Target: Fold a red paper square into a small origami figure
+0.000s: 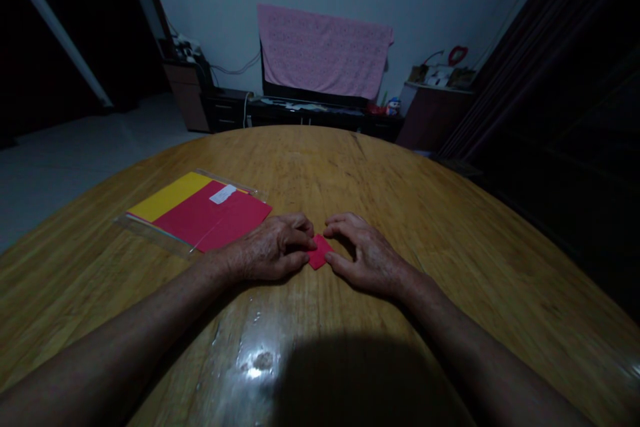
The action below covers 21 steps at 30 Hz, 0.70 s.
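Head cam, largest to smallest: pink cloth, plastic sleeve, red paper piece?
Pink patterned cloth and clear plastic sleeve of red and yellow paper: look alike, sleeve nearer, so unranked.
Then small red paper piece, smallest.

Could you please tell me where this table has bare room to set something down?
Bare wood lies beyond the left hand and right hand, beside the plastic sleeve, and further right. It's crowded at the small red paper between them.

No legible text, white label (223,194) unreadable
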Each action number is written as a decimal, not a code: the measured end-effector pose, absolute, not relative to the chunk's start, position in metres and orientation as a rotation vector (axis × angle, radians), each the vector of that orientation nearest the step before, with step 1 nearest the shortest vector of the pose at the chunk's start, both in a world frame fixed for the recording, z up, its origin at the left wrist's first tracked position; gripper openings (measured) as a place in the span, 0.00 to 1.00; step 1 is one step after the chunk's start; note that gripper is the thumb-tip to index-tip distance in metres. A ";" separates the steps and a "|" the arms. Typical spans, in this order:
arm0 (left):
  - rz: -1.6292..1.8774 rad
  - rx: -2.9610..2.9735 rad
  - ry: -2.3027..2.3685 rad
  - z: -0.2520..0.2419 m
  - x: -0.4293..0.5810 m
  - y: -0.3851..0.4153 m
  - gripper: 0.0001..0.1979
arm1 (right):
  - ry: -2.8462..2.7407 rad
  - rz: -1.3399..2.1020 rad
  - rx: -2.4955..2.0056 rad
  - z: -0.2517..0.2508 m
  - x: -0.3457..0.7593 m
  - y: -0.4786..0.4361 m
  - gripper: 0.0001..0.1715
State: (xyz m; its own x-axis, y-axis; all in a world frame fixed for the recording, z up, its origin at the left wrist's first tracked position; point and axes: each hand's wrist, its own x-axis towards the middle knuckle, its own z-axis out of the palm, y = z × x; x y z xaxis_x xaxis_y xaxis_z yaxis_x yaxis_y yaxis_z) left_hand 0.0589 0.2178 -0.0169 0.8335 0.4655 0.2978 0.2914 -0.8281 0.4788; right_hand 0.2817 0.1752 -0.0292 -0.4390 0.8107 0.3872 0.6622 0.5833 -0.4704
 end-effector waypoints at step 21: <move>0.738 2.741 0.558 -0.030 0.061 0.218 0.10 | -2.197 0.325 -1.138 -0.033 0.280 0.178 0.10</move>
